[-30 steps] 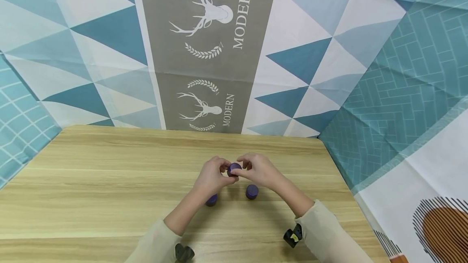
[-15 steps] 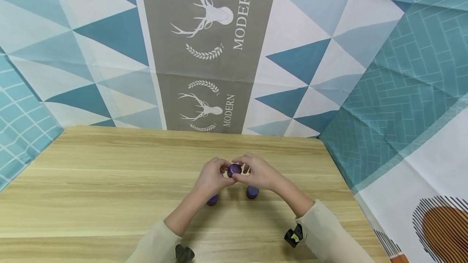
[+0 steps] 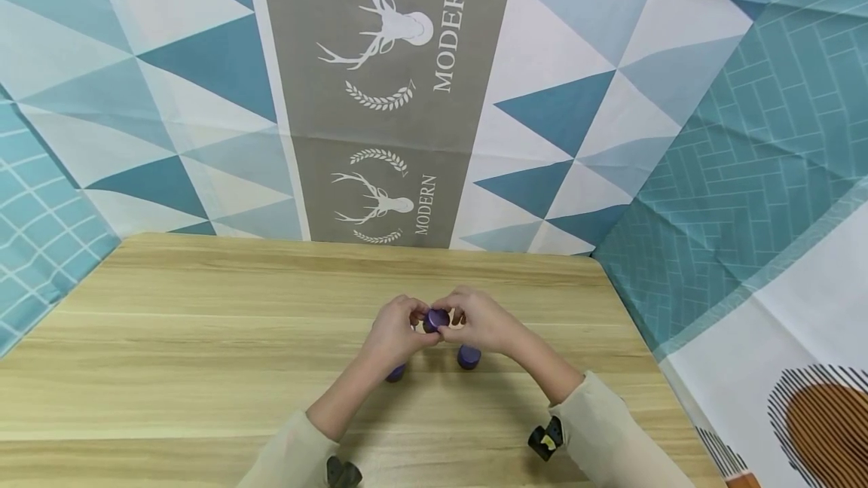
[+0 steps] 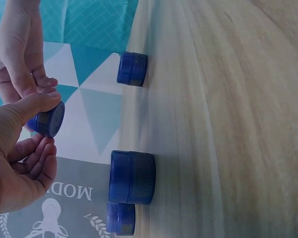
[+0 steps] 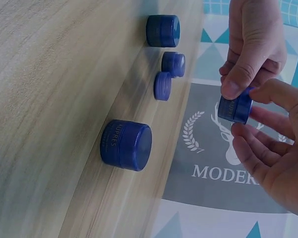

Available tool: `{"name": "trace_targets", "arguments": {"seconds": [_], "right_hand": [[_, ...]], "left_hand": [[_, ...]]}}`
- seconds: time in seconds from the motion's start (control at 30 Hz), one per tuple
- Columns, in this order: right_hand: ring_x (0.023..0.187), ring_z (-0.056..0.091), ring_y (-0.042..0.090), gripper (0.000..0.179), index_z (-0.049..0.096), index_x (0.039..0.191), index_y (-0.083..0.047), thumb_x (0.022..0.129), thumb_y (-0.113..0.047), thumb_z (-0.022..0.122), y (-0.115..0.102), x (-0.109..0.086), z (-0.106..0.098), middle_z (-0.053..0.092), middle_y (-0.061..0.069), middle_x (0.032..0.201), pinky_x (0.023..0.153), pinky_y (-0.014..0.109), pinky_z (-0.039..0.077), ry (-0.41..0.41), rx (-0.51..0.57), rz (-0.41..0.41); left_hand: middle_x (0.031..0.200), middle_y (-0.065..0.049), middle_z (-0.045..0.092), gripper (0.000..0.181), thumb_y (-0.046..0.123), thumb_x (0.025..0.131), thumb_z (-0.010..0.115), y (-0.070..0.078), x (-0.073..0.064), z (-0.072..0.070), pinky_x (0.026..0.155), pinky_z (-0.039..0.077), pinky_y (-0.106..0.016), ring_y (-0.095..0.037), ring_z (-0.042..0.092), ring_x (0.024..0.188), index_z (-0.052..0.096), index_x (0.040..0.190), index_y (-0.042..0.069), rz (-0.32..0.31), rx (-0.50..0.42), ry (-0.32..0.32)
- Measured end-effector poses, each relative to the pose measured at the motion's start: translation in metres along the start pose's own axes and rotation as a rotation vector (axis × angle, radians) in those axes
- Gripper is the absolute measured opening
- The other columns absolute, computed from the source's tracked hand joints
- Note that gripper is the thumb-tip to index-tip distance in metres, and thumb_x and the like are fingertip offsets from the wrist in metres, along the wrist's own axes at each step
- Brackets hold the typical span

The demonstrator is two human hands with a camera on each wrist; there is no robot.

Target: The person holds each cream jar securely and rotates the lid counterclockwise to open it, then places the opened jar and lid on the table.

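A small dark-blue cosmetic jar is held off the table between both hands. My left hand pinches its body between thumb and fingers. From the other side, my right hand has thumb and fingertips around the rim of the lid. Part of the jar's label shows in the right wrist view. On the table, a larger blue jar marked AUPRES stands close below the right hand. Another blue jar stands under the left hand and is partly hidden by the left wrist in the head view.
Between the two larger jars stand a small capped jar and a flat, round blue piece. All rest on the wooden table. Patterned cloth hangs behind the table's far edge and along its sides.
The right thumb, earlier lying across the jar's top, has moved to its near edge, and the fingers now sit around the rim. The left hand keeps its hold, with the jar shifting only slightly.
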State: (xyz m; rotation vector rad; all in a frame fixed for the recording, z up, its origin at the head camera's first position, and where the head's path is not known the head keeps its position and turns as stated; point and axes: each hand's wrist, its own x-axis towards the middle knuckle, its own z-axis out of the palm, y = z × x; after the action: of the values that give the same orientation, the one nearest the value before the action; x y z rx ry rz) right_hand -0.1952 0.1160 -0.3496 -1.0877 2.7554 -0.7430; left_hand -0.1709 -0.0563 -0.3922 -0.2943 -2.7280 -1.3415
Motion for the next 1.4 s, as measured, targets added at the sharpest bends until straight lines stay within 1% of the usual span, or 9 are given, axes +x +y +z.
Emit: {"name": "trace_targets", "arguments": {"seconds": [0.1,0.2,0.37,0.53,0.77,0.93,1.1,1.3,1.4], "right_hand": [[0.083,0.06,0.018,0.037,0.062,0.12,-0.007,0.085,-0.019,0.066,-0.0002,-0.0012,-0.0002,0.062,0.006,0.104,0.065,0.02,0.048,-0.007,0.02,0.012],[0.083,0.06,0.016,0.041,0.059,0.123,-0.007,0.087,-0.026,0.065,-0.0009,-0.0016,-0.0002,0.063,0.008,0.109,0.066,0.021,0.048,0.015,0.057,0.062],[0.076,0.058,0.012,0.039,0.064,0.115,-0.006,0.087,-0.033,0.064,-0.0005,-0.001,0.0002,0.065,0.006,0.095,0.063,0.022,0.048,0.067,0.054,0.126],[0.071,0.056,0.008,0.029,0.069,0.104,-0.008,0.086,-0.03,0.067,0.0005,0.0003,0.0006,0.064,-0.001,0.082,0.059,0.02,0.046,0.052,0.021,0.096],[0.077,0.06,0.015,0.029,0.066,0.112,-0.006,0.087,-0.019,0.065,0.0007,-0.0005,-0.0015,0.064,0.005,0.096,0.062,0.018,0.048,-0.021,0.025,0.019],[0.08,0.059,0.014,0.036,0.062,0.119,-0.006,0.089,-0.025,0.062,-0.0001,-0.0021,-0.0022,0.063,0.007,0.104,0.063,0.021,0.048,-0.018,0.05,0.058],[0.076,0.055,0.01,0.037,0.064,0.115,-0.006,0.089,-0.033,0.062,0.0004,-0.0023,-0.0009,0.063,0.003,0.094,0.063,0.022,0.046,0.023,0.034,0.107],[0.071,0.054,0.008,0.029,0.069,0.106,-0.009,0.086,-0.03,0.067,-0.001,0.0,-0.0001,0.062,-0.003,0.082,0.06,0.02,0.045,0.017,0.005,0.086],[0.072,0.056,0.01,0.029,0.068,0.108,-0.008,0.085,-0.024,0.068,-0.0018,0.0003,-0.0005,0.064,0.0,0.086,0.059,0.018,0.046,-0.003,0.006,0.063]], "left_hand": [[0.09,-0.012,0.06,0.035,0.018,0.068,0.081,-0.0007,-0.0002,0.0003,0.066,0.044,-0.024,-0.015,0.051,0.076,0.067,0.094,0.0,0.003,-0.006,0.004],[0.088,-0.011,0.06,0.034,0.019,0.067,0.081,-0.001,-0.0007,0.0002,0.065,0.042,-0.023,-0.015,0.05,0.076,0.067,0.093,0.001,0.009,-0.01,0.015],[0.087,-0.008,0.06,0.035,0.024,0.068,0.082,-0.0009,-0.0024,0.0002,0.065,0.042,-0.023,-0.016,0.051,0.077,0.067,0.091,0.004,0.014,0.005,0.018],[0.087,-0.004,0.059,0.035,0.025,0.068,0.082,-0.0001,-0.0045,0.0009,0.067,0.043,-0.023,-0.015,0.051,0.078,0.067,0.092,0.005,0.008,0.008,0.012],[0.089,-0.01,0.061,0.034,0.024,0.068,0.081,0.0008,-0.0043,0.0014,0.065,0.042,-0.023,-0.013,0.049,0.076,0.067,0.092,0.004,0.022,0.014,0.018],[0.09,-0.01,0.061,0.035,0.025,0.068,0.081,-0.0006,-0.0042,0.002,0.066,0.043,-0.024,-0.014,0.05,0.077,0.067,0.092,0.003,0.011,0.01,0.011],[0.089,-0.01,0.06,0.036,0.027,0.068,0.082,-0.0002,-0.0053,0.002,0.064,0.041,-0.023,-0.014,0.048,0.076,0.066,0.092,0.004,0.009,0.0,0.012],[0.089,-0.01,0.061,0.036,0.027,0.068,0.082,0.0005,-0.0053,0.0018,0.065,0.041,-0.023,-0.014,0.048,0.076,0.067,0.092,0.005,0.019,-0.006,0.018],[0.09,-0.01,0.061,0.035,0.026,0.068,0.082,-0.0003,-0.0048,0.0022,0.065,0.042,-0.024,-0.014,0.049,0.076,0.067,0.092,0.004,0.019,-0.002,0.018]]}}
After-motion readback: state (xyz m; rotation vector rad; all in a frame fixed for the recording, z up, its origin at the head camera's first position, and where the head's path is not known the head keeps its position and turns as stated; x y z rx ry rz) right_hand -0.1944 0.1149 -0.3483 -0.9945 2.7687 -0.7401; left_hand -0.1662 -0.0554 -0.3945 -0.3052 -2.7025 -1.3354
